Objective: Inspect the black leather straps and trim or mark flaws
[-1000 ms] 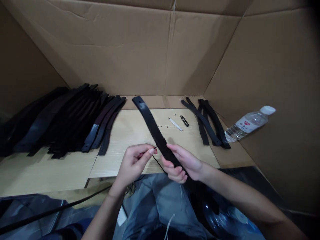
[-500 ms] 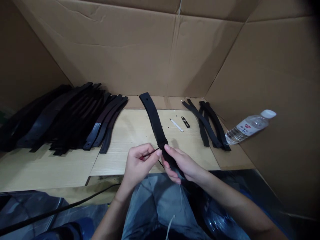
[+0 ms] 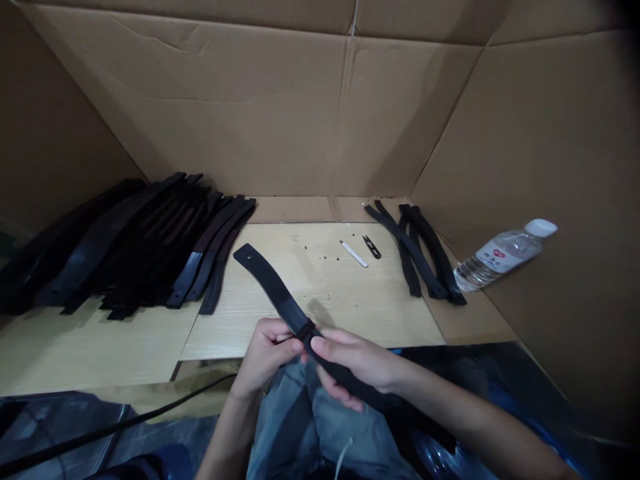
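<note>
A long, curved black strap (image 3: 275, 287) slants across my lap and the table's front edge, its far end pierced by a small hole. Around its middle sits a narrow black wrapped band (image 3: 306, 329). My right hand (image 3: 353, 360) is closed around the strap just below this band, thumb pressed on top. Against the strap's left edge, by the band, my left hand (image 3: 270, 352) is closed with thumb and fingers pinched together. What lies between those fingers is hidden; the thin black cord does not show now. The strap's near end runs under my right forearm.
A large pile of black straps (image 3: 145, 247) lies at the left. Several more straps (image 3: 425, 253) cross at the right, near a tilted water bottle (image 3: 505, 257). Thread snips (image 3: 371, 247) and a white pen-like stick (image 3: 354, 254) lie mid-table. Cardboard walls (image 3: 240, 107) enclose the table.
The strap has come down toward me, its far end swinging left. Both hands moved lower. The black cord stretched from my left fingers earlier is out of sight.
</note>
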Demonstrator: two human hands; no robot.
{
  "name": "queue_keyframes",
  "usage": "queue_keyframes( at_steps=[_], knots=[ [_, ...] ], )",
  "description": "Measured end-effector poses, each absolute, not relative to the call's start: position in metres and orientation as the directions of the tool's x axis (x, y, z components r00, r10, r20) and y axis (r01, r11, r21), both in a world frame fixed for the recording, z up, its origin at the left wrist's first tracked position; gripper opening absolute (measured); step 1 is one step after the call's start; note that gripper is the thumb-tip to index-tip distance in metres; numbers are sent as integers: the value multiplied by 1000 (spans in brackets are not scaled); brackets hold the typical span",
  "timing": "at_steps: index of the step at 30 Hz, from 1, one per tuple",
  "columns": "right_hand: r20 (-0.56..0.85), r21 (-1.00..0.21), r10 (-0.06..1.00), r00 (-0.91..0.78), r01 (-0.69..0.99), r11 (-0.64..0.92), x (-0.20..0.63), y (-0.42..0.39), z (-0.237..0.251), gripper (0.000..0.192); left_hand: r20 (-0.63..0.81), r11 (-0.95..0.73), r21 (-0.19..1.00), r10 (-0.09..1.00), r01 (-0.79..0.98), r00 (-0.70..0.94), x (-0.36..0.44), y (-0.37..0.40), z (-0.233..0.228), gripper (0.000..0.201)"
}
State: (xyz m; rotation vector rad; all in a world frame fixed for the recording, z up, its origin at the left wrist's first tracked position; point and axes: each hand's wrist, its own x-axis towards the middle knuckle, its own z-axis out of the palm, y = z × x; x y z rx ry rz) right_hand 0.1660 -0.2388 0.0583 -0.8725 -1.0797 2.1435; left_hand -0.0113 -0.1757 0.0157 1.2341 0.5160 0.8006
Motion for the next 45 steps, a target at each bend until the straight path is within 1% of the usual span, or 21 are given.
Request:
queue_keyframes(
  at_steps=[3, 5, 7, 10, 12, 15, 18, 21, 27, 28, 30, 32, 34, 36, 38, 40, 42, 44, 45],
  knots=[
    [-215, -851, 779, -589, -279, -445, 161, -239, 55, 38, 72, 133, 943, 813, -305, 578, -10, -179, 9, 41],
    [-198, -875, 826, -527, -285, -392, 159, -240, 56, 36, 69, 122, 946, 830, -300, 553, -10, -181, 8, 40],
    [-200, -912, 864, -462, -234, -337, 158, -242, 58, 33, 73, 70, 963, 863, -261, 500, -12, -182, 12, 36],
    [-203, -949, 895, -397, -145, -280, 159, -244, 62, 30, 102, -55, 990, 910, -126, 403, -15, -185, 24, 31],
    [-191, -962, 912, -364, -117, -248, 160, -245, 63, 30, 143, -136, 990, 919, -45, 367, -15, -187, 31, 29],
    [-167, -968, 923, -346, -122, -221, 164, -242, 65, 30, 206, -220, 975, 932, 13, 300, -12, -190, 35, 24],
    [-167, -958, 914, -370, -156, -239, 169, -236, 66, 28, 240, -259, 965, 935, 40, 260, -10, -191, 35, 16],
    [-167, -962, 915, -368, -144, -234, 173, -228, 67, 27, 261, -286, 956, 931, 65, 253, -7, -190, 34, 15],
    [-99, -993, 960, -262, -38, -113, 176, -215, 70, 24, 299, -335, 930, 929, 149, 219, 6, -183, 41, 21],
    [-81, -997, 970, -231, 12, -80, 177, -213, 71, 24, 302, -337, 929, 929, 154, 212, 8, -181, 41, 23],
    [-17, -985, 987, -159, 171, 11, 179, -208, 73, 25, 294, -325, 933, 936, 155, 194, 14, -174, 42, 25],
    [57, -925, 993, -103, 370, 91, 182, -202, 75, 25, 267, -295, 945, 946, 143, 183, 21, -167, 41, 25],
    [93, -821, 994, -58, 561, 110, 184, -196, 77, 20, 233, -254, 961, 957, 108, 173, 29, -159, 41, 23],
    [119, -680, 993, -5, 728, 85, 183, -192, 80, 17, 196, -207, 977, 968, 58, 157, 38, -151, 43, 21],
    [167, -518, 985, 33, 853, 60, 181, -188, 84, 23, 168, -172, 985, 974, 14, 155, 48, -143, 48, 22],
    [219, -381, 975, 49, 924, 39, 177, -184, 87, 29, 154, -152, 988, 974, -28, 164, 57, -135, 55, 23],
    [260, -303, 964, 57, 953, 25, 175, -177, 90, 33, 149, -137, 988, 973, -77, 174, 65, -126, 61, 26],
    [304, -291, 950, 70, 956, 23, 177, -168, 92, 35, 152, -130, 983, 972, -131, 178, 71, -116, 66, 32],
    [328, -311, 942, 72, 950, 35, 179, -162, 92, 37, 160, -131, 979, 969, -158, 187, 74, -110, 67, 36]
  ],
)
